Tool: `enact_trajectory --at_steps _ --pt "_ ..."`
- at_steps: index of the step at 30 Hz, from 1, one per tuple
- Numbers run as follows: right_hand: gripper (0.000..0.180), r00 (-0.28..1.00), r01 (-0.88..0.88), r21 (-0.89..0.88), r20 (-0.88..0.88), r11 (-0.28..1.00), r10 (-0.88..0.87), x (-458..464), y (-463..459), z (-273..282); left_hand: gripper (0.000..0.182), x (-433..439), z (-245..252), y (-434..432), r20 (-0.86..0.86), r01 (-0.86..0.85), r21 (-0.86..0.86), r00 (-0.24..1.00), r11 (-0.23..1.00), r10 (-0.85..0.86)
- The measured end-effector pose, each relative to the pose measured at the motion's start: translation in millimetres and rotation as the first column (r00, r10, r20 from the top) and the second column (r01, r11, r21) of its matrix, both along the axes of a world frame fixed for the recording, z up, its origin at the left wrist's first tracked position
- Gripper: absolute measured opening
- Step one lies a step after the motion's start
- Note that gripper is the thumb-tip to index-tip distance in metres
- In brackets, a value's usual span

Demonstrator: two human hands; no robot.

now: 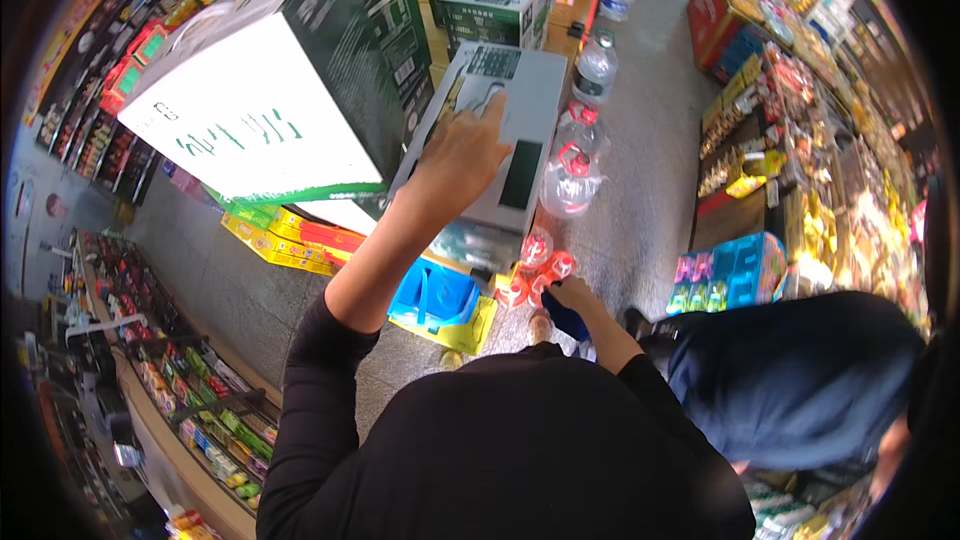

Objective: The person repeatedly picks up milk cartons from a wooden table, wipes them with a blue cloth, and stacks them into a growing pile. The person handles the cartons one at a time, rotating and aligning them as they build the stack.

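My left hand (459,157) reaches over the top of a grey and dark green cardboard box (517,120) printed with a picture of an appliance. Its index finger points forward onto that picture, and it holds nothing. Whether the fingertip touches the cardboard is hard to tell. Lower down, my right hand (579,297) grips a dark blue cloth (564,316) close to my body. Left of my left hand stands a large white and green carton (262,112), tilted in view. Under the grey box's near end sits a blue plastic basket (431,296).
Large clear water bottles (574,180) with red handles line the stack's right side, with red-capped bottles (536,281) near my feet. Yellow boxes (277,244) lie left. Shelves (195,397) and a snack display (810,180) flank the aisle. Another person (795,382) bends close on the right.
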State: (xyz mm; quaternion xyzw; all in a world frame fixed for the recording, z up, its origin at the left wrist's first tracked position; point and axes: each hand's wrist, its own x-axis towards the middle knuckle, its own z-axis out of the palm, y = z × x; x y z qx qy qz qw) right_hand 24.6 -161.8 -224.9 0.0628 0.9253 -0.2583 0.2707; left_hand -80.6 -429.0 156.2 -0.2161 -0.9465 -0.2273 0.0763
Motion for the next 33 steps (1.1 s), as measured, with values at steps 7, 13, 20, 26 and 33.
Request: enact_trajectory --at_steps 7,13,20,26,33 --pt "0.049 0.991 -0.131 0.028 0.016 0.991 0.131 -67.9 49.9 -25.2 0.082 -29.4 -4.5 23.0 -0.087 -0.273 -0.127 0.961 0.954 0.263" --pt "0.049 0.996 -0.094 0.035 0.009 0.995 0.094 -71.1 109.4 -24.2 0.08 -41.1 19.8 30.0 0.292 -0.363 0.166 0.906 0.917 0.306" --pt "0.059 0.998 0.041 0.021 0.052 0.999 -0.042 -112.0 195.9 -41.2 0.045 -64.8 26.5 40.1 0.759 -0.669 0.525 0.647 0.526 0.066" --pt "0.062 0.996 -0.089 0.03 0.01 0.996 0.089 -217.9 247.2 -64.3 0.025 -64.6 46.9 84.8 0.536 -0.713 0.458 0.698 0.531 0.475" --pt "0.053 0.945 -0.324 -0.044 -0.069 0.945 0.321 -357.5 286.5 -28.5 0.019 -107.9 141.8 121.8 0.523 -0.795 0.566 0.55 0.217 0.651"
